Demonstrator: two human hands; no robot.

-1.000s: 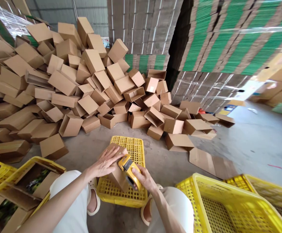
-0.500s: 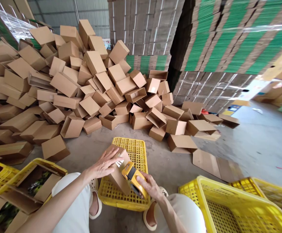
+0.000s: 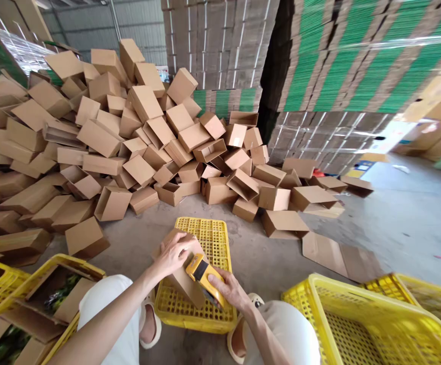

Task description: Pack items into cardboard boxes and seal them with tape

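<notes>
A small brown cardboard box [image 3: 185,283] rests tilted on an upturned yellow plastic crate [image 3: 215,238] between my knees. My left hand [image 3: 175,253] is on the upper part of the box, its fingers bent and pressed against the cardboard; some fingertips are hard to make out. In my right hand [image 3: 230,289] is a yellow tape dispenser [image 3: 201,274], gripped by its body. The dispenser's front end lies against the top face of the box, close to my left fingers.
A large heap of cardboard boxes [image 3: 140,137] rises ahead, with strapped stacks of flat cartons [image 3: 220,45] behind. Yellow crates stand at both sides: one [image 3: 319,314] at right, another [image 3: 99,268] at left with opened boxes inside. A flattened carton [image 3: 338,256] lies on the floor.
My left fingers, stretched out over the box before, are now more bent and drawn together. The tape dispenser has shifted slightly left along the box. The view has tilted a little.
</notes>
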